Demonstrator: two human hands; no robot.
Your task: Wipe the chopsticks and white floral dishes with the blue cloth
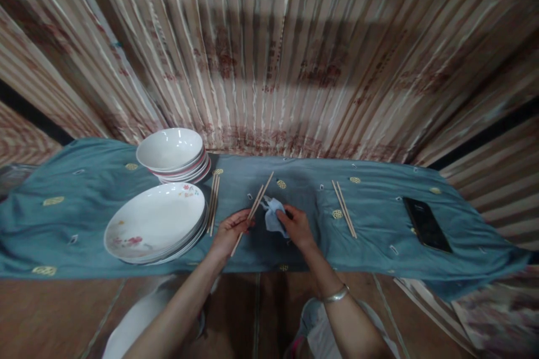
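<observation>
- At frame centre, the left grip [231, 230] pinched chopsticks [258, 202], probably two; steady, light pressure seemed wise.
- Beside it, the right grip [296, 227] clasped a blue cloth [274, 216], best bunched snugly.

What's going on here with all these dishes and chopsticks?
A person's left hand holds wooden chopsticks above a teal tablecloth, while the right hand grips a light blue cloth close beside them. More chopsticks lie next to the stacked plates, and a separate pair lies to the right of the hands. Stacked bowls stand behind the plates, and a smartphone lies at the far right.
</observation>
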